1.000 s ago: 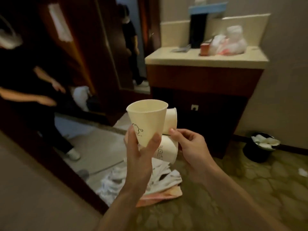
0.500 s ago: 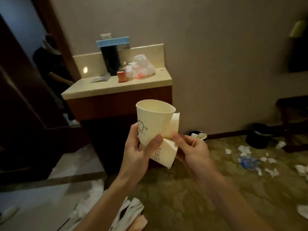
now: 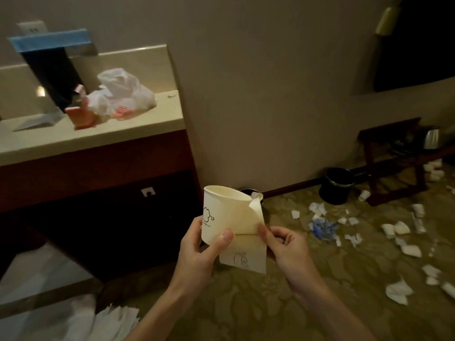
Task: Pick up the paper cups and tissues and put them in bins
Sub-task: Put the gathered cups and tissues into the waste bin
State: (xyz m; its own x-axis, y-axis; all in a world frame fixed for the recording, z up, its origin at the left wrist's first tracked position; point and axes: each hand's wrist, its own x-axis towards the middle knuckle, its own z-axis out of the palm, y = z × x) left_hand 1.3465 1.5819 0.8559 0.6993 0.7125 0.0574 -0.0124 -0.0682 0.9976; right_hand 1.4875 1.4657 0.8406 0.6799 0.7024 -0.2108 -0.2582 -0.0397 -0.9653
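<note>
Left grip: my left grip is curled round the upright paper cup, thumb across its front wall. It holds the cup in the air, well above the floor.
Right grip: my right grip pinches the flattened cup, whose folded upper part leans on the upright cup's rim. In this dim light I cannot tell whether that is one crushed cup or two.
Step in hand: as I judge it, nesting the flat cup into the upright one, so that a single load goes to a bin.
How to do it well: squeeze the upright cup low and lightly so its mouth stays round. Feed the flat cup in narrow end first, and release only once it sits inside.
Nearest bin: the small black bin stands on the floor at the foot of the wall, just past the right end of the counter. It is partly hidden behind the cup, and white tissue shows at its rim.
Left to do: tissues and a fallen cup lie scattered on the floor near the second bin.
</note>
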